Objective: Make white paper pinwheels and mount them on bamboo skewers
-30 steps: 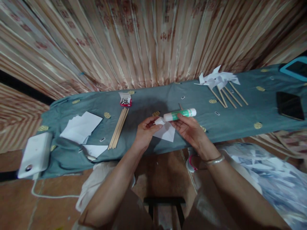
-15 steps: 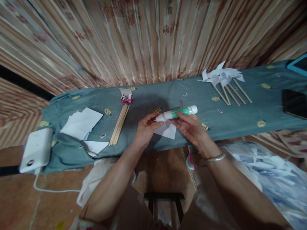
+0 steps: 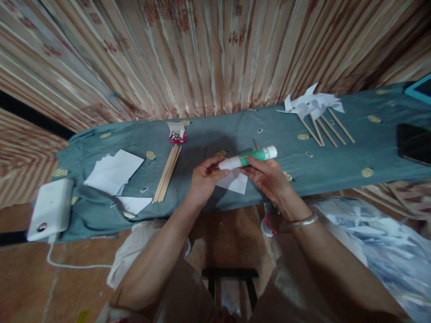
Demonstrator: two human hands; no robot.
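On the table we have, leftmost, a white device, then stacked paper sheets, wooden sticks and a red box. Our left hand pinches a folded white paper; between our hands, a glue stick lies across it, gripped by our right hand. Farther right lie paper pinwheels, then a dark phone.

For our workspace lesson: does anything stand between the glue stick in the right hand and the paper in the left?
Nothing visible does. In this view, the glue stick in the right hand overlaps the paper held by the left hand; whether they touch is unclear.
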